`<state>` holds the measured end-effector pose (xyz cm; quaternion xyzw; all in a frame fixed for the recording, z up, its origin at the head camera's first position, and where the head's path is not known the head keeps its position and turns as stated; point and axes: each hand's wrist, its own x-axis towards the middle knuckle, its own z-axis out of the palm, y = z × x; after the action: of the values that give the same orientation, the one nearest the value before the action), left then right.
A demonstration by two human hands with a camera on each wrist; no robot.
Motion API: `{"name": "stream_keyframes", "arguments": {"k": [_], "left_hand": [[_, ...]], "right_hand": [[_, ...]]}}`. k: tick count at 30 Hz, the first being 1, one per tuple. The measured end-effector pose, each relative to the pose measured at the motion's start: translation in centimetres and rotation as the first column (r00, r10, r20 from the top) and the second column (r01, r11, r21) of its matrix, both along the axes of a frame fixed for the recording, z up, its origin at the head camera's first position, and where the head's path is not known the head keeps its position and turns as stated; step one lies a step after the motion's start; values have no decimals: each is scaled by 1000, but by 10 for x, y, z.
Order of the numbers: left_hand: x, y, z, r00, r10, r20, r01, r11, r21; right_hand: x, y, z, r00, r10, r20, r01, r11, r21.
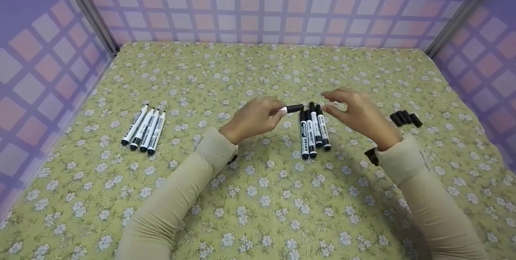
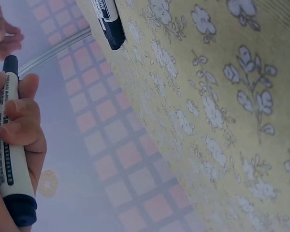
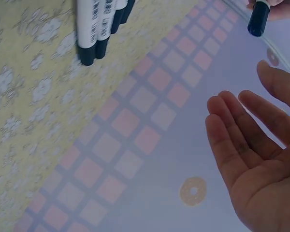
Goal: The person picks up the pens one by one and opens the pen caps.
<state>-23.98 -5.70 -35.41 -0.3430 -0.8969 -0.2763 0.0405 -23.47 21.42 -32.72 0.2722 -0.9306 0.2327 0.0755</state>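
My left hand (image 1: 258, 117) grips a white whiteboard marker (image 2: 17, 162) by its barrel. A black cap (image 1: 295, 108) covers the marker's end and points right, toward the other hand. With fingers loosely bent and nothing between them, my right hand (image 1: 352, 111) hovers just right of that cap; its palm (image 3: 266, 188) shows in the right wrist view. Between and below the hands lie several capped markers (image 1: 314, 131), side by side on the cloth. Their lettered barrels (image 3: 87, 24) appear at the top of the right wrist view.
Several uncapped markers (image 1: 145, 129) lie in a row on the left, dark tips pointing away. Several loose black caps (image 1: 405, 118) are grouped at the right. A floral yellow-green cloth (image 1: 258, 211) covers the table, with checked purple walls (image 1: 258, 14) on its back and sides.
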Motion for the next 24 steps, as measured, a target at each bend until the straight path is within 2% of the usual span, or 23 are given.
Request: {"name": "stream_keyframes", "arguments": {"k": [4, 7, 12, 17, 24], "left_hand": [[3, 1, 1, 996, -20, -88, 16, 999, -46], [6, 2, 3, 988, -42, -147, 32, 997, -75], [11, 3, 6, 956, -91, -277, 59, 990, -125], [13, 3, 6, 920, -128, -369, 75, 985, -155], [16, 1, 9, 905, -146, -401, 83, 982, -170]], "right_hand": [[5, -9, 0, 994, 83, -76, -85, 996, -15], [6, -15, -1, 974, 165, -153, -170, 985, -26], [7, -25, -4, 936, 251, -248, -257, 966, 5], [10, -35, -6, 925, 292, -242, -296, 955, 19], [14, -44, -8, 923, 327, -203, -326, 945, 41]]}}
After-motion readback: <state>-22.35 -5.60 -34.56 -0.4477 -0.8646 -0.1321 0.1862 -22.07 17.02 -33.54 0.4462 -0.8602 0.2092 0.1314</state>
